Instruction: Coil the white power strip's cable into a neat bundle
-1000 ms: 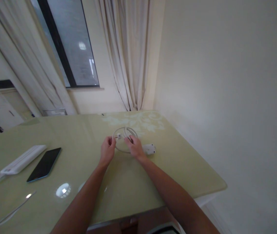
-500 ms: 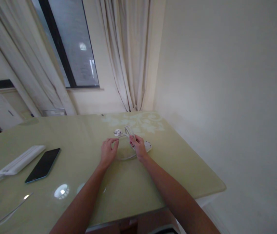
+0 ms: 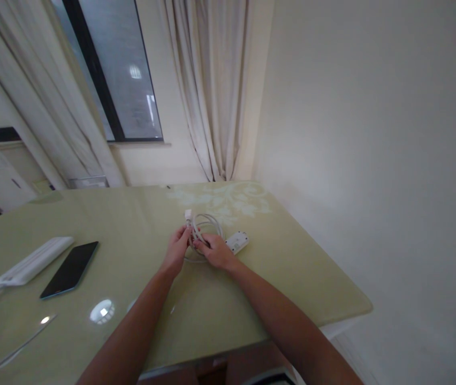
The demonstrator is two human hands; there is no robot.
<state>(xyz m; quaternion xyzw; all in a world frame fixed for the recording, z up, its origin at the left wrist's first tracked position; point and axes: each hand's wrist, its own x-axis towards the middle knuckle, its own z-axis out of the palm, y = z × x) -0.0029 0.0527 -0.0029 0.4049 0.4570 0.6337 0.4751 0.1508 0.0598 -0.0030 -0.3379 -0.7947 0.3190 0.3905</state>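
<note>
A white power cord (image 3: 212, 218) is looped into a coil above the table. My right hand (image 3: 215, 250) is closed round the lower part of the coil. My left hand (image 3: 177, 246) pinches the cord near its plug (image 3: 188, 215), at the coil's left side; the plug points up and away from me. Just right of the coil, a white power strip (image 3: 237, 242) lies on the table, partly hidden behind my right hand. Part of the cord also curves low beneath my hands.
The glossy pale green table (image 3: 292, 289) meets the wall on the right. To the left lie a dark phone (image 3: 69, 270) and a long white device (image 3: 35, 261) with a cable. Another thin cable (image 3: 17, 350) lies nearer. Curtains (image 3: 215, 96) hang behind.
My right hand has moved left with the coil, toward my left hand. The plug has turned from pointing left to pointing up. More of the power strip shows now.
</note>
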